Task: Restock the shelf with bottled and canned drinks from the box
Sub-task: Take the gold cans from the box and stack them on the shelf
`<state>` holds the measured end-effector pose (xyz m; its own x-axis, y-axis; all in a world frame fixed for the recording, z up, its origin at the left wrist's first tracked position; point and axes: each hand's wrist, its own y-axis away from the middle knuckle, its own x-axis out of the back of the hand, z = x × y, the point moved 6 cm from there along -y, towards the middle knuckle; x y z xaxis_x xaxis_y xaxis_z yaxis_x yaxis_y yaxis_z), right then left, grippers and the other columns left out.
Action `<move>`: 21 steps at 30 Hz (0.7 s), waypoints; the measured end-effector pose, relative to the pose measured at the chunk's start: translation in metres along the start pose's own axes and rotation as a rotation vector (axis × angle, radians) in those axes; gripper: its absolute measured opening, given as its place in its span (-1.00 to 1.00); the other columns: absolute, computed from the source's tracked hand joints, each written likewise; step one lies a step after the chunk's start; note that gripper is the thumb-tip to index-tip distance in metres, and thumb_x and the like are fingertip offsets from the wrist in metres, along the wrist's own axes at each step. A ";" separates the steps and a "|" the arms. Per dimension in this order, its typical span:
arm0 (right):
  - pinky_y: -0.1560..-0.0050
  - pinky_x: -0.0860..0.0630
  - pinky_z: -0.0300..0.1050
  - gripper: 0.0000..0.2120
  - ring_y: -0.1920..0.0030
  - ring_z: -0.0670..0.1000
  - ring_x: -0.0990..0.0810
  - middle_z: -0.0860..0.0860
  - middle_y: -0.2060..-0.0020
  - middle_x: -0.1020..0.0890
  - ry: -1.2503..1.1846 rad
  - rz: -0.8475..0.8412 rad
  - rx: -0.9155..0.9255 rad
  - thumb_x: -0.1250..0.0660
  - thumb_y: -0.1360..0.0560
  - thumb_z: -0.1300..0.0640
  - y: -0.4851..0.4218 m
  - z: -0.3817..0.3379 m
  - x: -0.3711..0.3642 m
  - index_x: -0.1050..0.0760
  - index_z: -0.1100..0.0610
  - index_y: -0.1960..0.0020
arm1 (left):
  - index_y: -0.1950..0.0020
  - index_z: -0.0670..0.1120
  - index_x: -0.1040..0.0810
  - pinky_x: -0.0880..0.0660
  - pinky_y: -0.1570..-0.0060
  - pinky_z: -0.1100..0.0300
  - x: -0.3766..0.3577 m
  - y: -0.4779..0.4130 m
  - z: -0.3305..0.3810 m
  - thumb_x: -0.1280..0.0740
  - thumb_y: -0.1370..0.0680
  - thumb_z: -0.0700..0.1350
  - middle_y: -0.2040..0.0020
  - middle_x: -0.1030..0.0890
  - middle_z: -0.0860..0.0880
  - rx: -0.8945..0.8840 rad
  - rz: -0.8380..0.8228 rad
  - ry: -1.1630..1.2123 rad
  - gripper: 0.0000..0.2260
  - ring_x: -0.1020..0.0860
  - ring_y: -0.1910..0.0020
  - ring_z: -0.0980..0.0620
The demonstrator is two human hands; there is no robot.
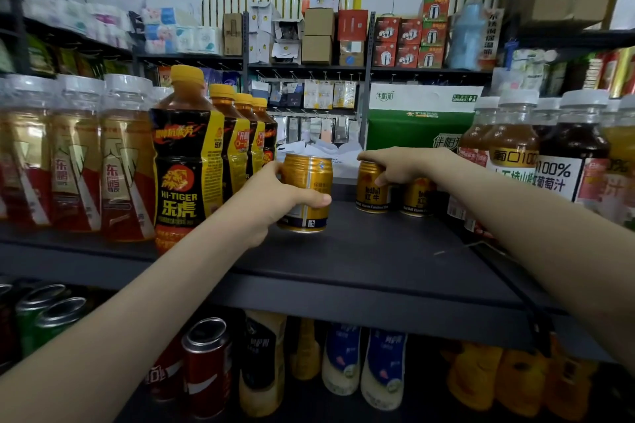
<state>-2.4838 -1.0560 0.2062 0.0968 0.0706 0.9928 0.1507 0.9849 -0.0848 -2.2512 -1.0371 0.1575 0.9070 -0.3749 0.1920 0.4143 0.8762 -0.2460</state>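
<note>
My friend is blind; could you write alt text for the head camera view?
A person's left hand grips a gold can at a dark shelf; the right hand holds a second can farther back, beside a third can. Bottles stand on both sides.

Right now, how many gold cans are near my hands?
3: first can in the left hand, second can under the right hand, third can beside it; others may be hidden.

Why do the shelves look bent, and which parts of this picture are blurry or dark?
Head view: the wide-angle lens bows the shelf; the bottles at far left lean and are smeared; the gold can in the left hand is sharp, with a glare streak; the lower-shelf cans sit in shadow.
</note>
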 end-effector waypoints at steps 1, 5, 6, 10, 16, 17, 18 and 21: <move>-0.33 -0.32 0.13 -0.33 -0.39 0.17 -0.31 0.10 -0.46 -0.28 0.007 -0.004 -0.004 -0.27 -0.56 0.16 0.001 0.000 0.000 -0.01 -0.05 -0.55 | -0.39 -0.04 -0.34 -0.44 -0.20 -0.02 0.000 -0.001 -0.001 -0.59 -0.26 -0.17 -0.21 -0.54 -0.04 0.005 -0.004 0.000 -0.23 -0.51 -0.19 -0.08; -0.41 -0.19 -0.02 -0.31 -0.48 0.07 -0.20 0.01 -0.52 -0.18 -0.085 0.081 0.105 -0.31 -0.55 0.08 0.012 -0.018 0.012 -0.02 -0.02 -0.55 | -0.41 -0.05 -0.34 -0.38 -0.31 -0.12 0.001 0.000 -0.002 -0.60 -0.23 -0.19 -0.24 -0.54 -0.04 0.022 -0.012 -0.003 -0.19 -0.48 -0.24 -0.10; -0.39 -0.20 -0.08 -0.33 -0.47 0.04 -0.23 -0.02 -0.50 -0.21 -0.224 0.115 0.172 -0.31 -0.55 0.03 0.021 -0.030 0.019 -0.05 -0.03 -0.55 | -0.39 -0.05 -0.35 -0.38 -0.30 -0.09 0.001 0.000 -0.003 -0.60 -0.23 -0.19 -0.23 -0.54 -0.04 0.018 -0.015 -0.008 -0.22 -0.48 -0.24 -0.09; -0.22 -0.44 -0.14 -0.50 -0.24 -0.09 -0.46 -0.10 -0.25 -0.46 -0.638 0.027 0.426 -0.28 -0.54 -0.05 0.059 -0.090 0.031 -0.26 -0.08 -0.44 | -0.19 -0.01 -0.44 -0.42 -0.09 0.10 -0.004 0.001 -0.005 -0.60 -0.26 -0.20 -0.05 -0.58 0.04 -0.008 -0.039 -0.029 -0.43 -0.52 -0.06 0.03; 0.09 -0.51 -0.31 -0.45 0.00 -0.19 -0.52 -0.24 -0.07 -0.45 -0.516 -0.098 0.423 -0.36 -0.50 -0.01 0.068 -0.113 0.019 -0.28 -0.05 -0.44 | -0.17 -0.06 -0.49 -0.47 0.00 0.17 -0.012 0.005 0.001 -0.55 -0.33 -0.26 -0.03 -0.63 0.00 -0.025 -0.156 -0.125 -0.52 -0.56 -0.06 0.02; 0.12 -0.51 -0.32 -0.47 0.01 -0.17 -0.53 -0.19 -0.07 -0.47 -0.483 -0.051 0.401 -0.35 -0.50 -0.07 0.068 -0.113 0.020 -0.30 -0.05 -0.42 | -0.18 -0.07 -0.47 -0.47 0.04 0.18 -0.011 0.006 0.002 -0.54 -0.34 -0.25 -0.03 -0.61 0.00 -0.028 -0.161 -0.166 -0.53 -0.55 -0.04 0.02; 0.12 -0.53 -0.29 -0.48 0.01 -0.13 -0.56 -0.13 -0.10 -0.49 -0.429 0.004 0.369 -0.33 -0.49 -0.15 0.067 -0.112 0.020 -0.33 -0.05 -0.39 | -0.16 -0.07 -0.43 -0.48 0.08 0.19 -0.008 0.006 0.003 -0.54 -0.35 -0.24 -0.03 -0.59 0.02 -0.036 -0.144 -0.210 -0.54 -0.54 -0.01 0.03; 0.10 -0.59 -0.17 -0.47 0.02 0.03 -0.61 0.01 -0.15 -0.51 -0.352 0.105 0.279 -0.24 -0.48 -0.28 0.065 -0.109 0.021 -0.38 -0.02 -0.35 | -0.16 -0.05 -0.39 -0.49 0.02 0.14 0.001 0.005 0.002 -0.55 -0.37 -0.13 -0.04 -0.52 0.02 -0.065 -0.036 -0.364 -0.53 -0.52 -0.05 0.00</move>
<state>-2.3651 -1.0076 0.2125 -0.2501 0.1741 0.9524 -0.1171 0.9711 -0.2082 -2.2483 -1.0326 0.1588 0.8102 -0.2630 0.5239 0.4601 0.8391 -0.2903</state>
